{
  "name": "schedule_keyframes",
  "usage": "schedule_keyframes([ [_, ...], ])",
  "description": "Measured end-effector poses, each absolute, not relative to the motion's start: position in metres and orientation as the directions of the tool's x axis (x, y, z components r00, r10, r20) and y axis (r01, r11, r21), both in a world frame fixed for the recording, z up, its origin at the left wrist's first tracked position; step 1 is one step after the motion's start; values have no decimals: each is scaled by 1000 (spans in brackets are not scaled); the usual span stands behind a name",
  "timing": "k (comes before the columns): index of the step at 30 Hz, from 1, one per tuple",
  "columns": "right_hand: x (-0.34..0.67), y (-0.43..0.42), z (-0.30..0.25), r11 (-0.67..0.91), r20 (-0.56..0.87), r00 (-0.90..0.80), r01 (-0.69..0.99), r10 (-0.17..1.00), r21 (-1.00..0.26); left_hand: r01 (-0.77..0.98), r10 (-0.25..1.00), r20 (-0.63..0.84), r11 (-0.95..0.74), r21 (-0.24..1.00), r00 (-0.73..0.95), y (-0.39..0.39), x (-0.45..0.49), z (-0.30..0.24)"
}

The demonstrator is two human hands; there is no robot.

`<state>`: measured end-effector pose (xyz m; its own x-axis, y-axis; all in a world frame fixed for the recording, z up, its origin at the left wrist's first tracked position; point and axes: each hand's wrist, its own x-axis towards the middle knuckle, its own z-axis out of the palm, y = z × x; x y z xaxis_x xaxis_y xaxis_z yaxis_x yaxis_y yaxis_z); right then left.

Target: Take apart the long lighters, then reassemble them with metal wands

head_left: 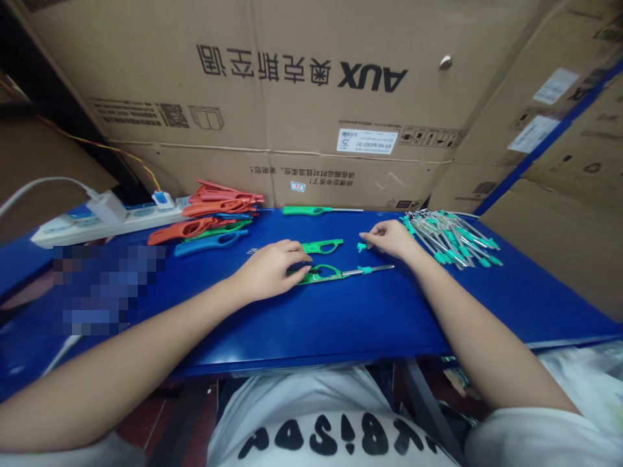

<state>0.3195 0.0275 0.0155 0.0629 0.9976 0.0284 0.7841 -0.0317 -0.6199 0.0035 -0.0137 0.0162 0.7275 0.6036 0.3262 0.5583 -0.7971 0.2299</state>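
On the blue table, a green lighter shell half (318, 275) lies with a metal nozzle tube (379, 268) reaching right from it. My left hand (275, 269) rests over its left end, fingers curled against the shell, hiding that part. Just behind lies another green shell piece (324, 246), partly covered by the same hand. My right hand (389, 238) pinches a small teal plastic piece (361, 246) between thumb and forefinger, right of that shell piece. Farther back lies a whole green lighter (306, 211) with its tube pointing right.
Stacked orange, green and blue lighter shells (214, 214) lie at the back left, beside a white power strip (111, 220) with plugs. A heap of metal tubes with teal parts (452, 240) lies at the right. A cardboard wall (292, 117) stands behind the blue table (316, 331).
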Motion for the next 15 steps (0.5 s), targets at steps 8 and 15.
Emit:
schedule_keyframes([
  [8, 330, 15, 23, 425, 147, -406, 779, 902, -460, 524, 541, 240, -841, 135, 806, -17, -2, 32],
  [15, 323, 12, 21, 455, 69, -467, 803, 882, -384, 539, 568, 181, -821, 190, 803, -16, 0, 26],
])
